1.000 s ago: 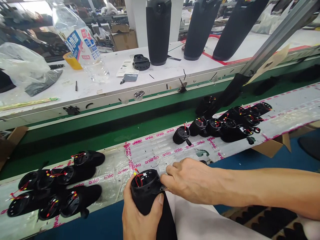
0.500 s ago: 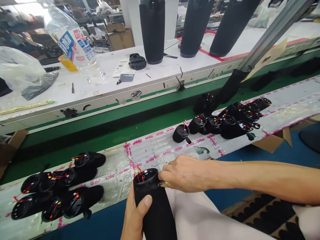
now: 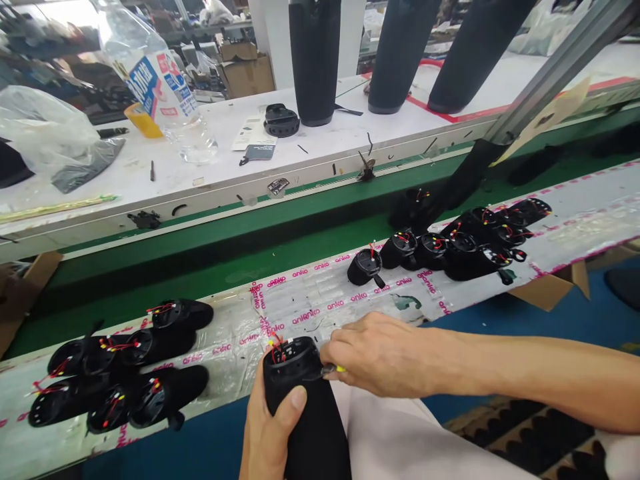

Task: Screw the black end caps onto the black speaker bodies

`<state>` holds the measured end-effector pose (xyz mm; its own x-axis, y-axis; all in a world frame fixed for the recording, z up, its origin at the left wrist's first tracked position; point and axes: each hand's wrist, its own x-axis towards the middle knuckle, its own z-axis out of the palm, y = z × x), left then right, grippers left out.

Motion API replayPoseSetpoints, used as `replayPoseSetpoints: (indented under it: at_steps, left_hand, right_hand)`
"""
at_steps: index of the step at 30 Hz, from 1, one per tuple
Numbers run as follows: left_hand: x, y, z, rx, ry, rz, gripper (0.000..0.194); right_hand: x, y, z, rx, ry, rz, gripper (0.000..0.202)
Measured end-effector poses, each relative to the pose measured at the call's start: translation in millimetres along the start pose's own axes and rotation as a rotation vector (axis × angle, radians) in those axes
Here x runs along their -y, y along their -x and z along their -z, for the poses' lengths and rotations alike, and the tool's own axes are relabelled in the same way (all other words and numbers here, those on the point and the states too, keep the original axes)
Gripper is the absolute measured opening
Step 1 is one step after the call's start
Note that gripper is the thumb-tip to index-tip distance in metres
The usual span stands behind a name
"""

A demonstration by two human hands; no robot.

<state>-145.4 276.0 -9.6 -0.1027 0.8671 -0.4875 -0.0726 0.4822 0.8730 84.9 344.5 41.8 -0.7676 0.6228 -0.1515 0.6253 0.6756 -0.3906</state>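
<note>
A black fabric-covered cylindrical speaker body (image 3: 310, 423) stands tilted in my left hand (image 3: 273, 423), whose fingers and thumb wrap round it below the rim. Red wires with small yellow and white connectors stick out of its open upper end. My right hand (image 3: 373, 353) is closed at the right side of that rim. From its fingers pokes a small tool with metal and yellow parts (image 3: 333, 369), touching or very close to the rim; my fingers hide the rest, so its kind is unclear.
Several wired speaker bodies (image 3: 150, 400) lie on the taped bench (image 3: 235, 360) at left, with more (image 3: 463, 243) at right. Beyond a green conveyor (image 3: 220, 270), a white shelf holds a plastic bottle (image 3: 165, 93) and tall black cylinders (image 3: 315, 67). A metal post (image 3: 555, 73) slants at right.
My right hand has shifted slightly right and down, showing more of the small tool at the rim. My left hand keeps its hold. The whole view has moved a little.
</note>
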Motion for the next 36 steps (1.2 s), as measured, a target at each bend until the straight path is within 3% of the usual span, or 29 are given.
replayPoseSetpoints:
  at_steps: [7,12,20,25,36]
  left_hand:
    - [-1.0,0.4,-1.8,-0.075,-0.215,-0.114,0.085]
    - [-4.9,6.6,-6.0,-0.163,-0.283,-0.095,0.086]
    - [-9.0,10.2,-8.9,-0.137,-0.351,-0.082,0.083]
    - [-10.8,8.4,-8.9,-0.132,-0.363,-0.074,0.088]
    - [-11.5,7.3,-9.0,-0.139,-0.418,-0.117,0.079]
  right_hand:
    - [2.7,-1.5,-12.0,-0.06,0.127,0.076,0.021]
    - [0.5,-0.1,-16.9,-0.11,0.17,0.104,0.021]
    - [2.0,2.3,-8.7,-0.001,0.251,0.141,0.006]
    - [5.8,0.4,-2.1,0.047,0.245,0.115,0.008]
    - [6.1,-4.0,4.8,0.126,0.256,0.121,0.01]
